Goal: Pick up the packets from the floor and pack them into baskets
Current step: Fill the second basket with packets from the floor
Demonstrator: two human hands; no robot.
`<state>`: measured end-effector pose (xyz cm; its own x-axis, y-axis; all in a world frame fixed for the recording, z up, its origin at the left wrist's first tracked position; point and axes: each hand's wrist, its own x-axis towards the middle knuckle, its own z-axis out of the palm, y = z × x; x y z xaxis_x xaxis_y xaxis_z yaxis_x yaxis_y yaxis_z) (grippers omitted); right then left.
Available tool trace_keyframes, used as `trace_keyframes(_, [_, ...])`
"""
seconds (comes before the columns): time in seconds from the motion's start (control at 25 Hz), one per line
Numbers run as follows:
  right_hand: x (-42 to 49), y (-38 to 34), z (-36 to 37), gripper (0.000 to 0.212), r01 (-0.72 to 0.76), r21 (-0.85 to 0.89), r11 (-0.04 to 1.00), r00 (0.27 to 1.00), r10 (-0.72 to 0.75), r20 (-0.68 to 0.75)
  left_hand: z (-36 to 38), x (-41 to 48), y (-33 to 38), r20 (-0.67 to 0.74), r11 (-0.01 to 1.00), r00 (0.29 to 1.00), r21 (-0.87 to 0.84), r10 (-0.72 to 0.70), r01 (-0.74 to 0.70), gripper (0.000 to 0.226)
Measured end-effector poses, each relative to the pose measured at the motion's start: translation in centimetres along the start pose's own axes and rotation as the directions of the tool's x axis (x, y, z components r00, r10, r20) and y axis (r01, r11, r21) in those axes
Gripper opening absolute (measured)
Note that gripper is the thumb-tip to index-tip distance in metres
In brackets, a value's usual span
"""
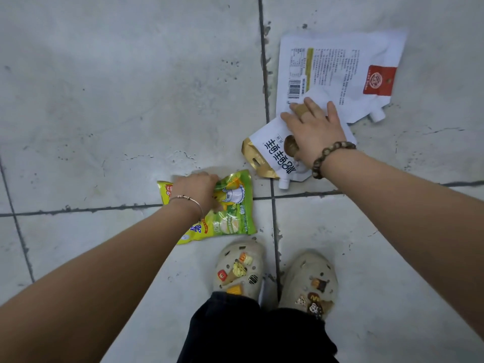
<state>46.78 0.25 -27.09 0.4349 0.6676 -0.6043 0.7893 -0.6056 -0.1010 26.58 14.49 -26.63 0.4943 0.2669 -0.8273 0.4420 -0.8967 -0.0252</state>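
Observation:
A green and yellow snack packet (235, 213) lies flat on the tiled floor just ahead of my feet. My left hand (196, 189) is on its upper middle, fingers curled down and pinching the wrapper. To the right lies a white and gold spouted pouch (269, 150). My right hand (311, 129) rests flat on it with fingers spread and straight, fingertips reaching the lower edge of a larger white spouted pouch (337, 66) with a red label, which lies behind and partly under the smaller one.
The floor is pale grey tile (117, 87) with dark grout lines. My two feet in beige clogs (275, 276) with charms stand close behind the packets. No basket is in view.

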Motion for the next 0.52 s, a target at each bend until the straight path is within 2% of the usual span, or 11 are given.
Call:
trace_keyframes(0.16, [0.5, -0.1, -1.4, 0.080, 0.025, -0.049, 0.998, 1.000, -0.024, 0.017, -0.3, -0.7, 0.1, -0.044, 0.988, 0.993, -0.117, -0.109, 0.103, 0.037])
trace_keyframes(0.24, [0.8, -0.3, -1.9, 0.074, 0.045, -0.115, 0.992, 0.999, -0.042, 0.029, -0.6, -1.0, -0.3, -0.053, 0.932, 0.968, -0.289, -0.245, 0.220, 0.036])
trace_keyframes(0.32, [1.1, -0.3, -2.3, 0.066, 0.026, -0.186, 0.982, 0.998, -0.017, 0.054, -0.8, -1.2, -0.9, -0.051, 0.807, 0.919, -0.499, -0.391, 0.316, 0.035])
trace_keyframes(0.44, [0.9, 0.3, -2.9, 0.038, 0.014, -0.206, 0.978, 0.996, 0.005, 0.094, -0.5, -1.0, -1.2, -0.032, 0.558, 0.849, -0.766, -0.527, 0.318, 0.037])
trace_keyframes(0.48, [0.6, 0.8, -2.9, 0.032, -0.017, -0.109, 0.994, 0.994, 0.029, 0.108, -0.5, -1.0, -1.1, -0.020, 0.473, 0.832, -0.830, -0.554, 0.295, 0.036])
trace_keyframes(0.52, [0.1, 1.4, -3.0, 0.033, -0.085, 0.068, 0.994, 0.988, 0.076, 0.132, -0.5, -1.1, -0.9, -0.010, 0.399, 0.822, -0.878, -0.570, 0.266, 0.034])
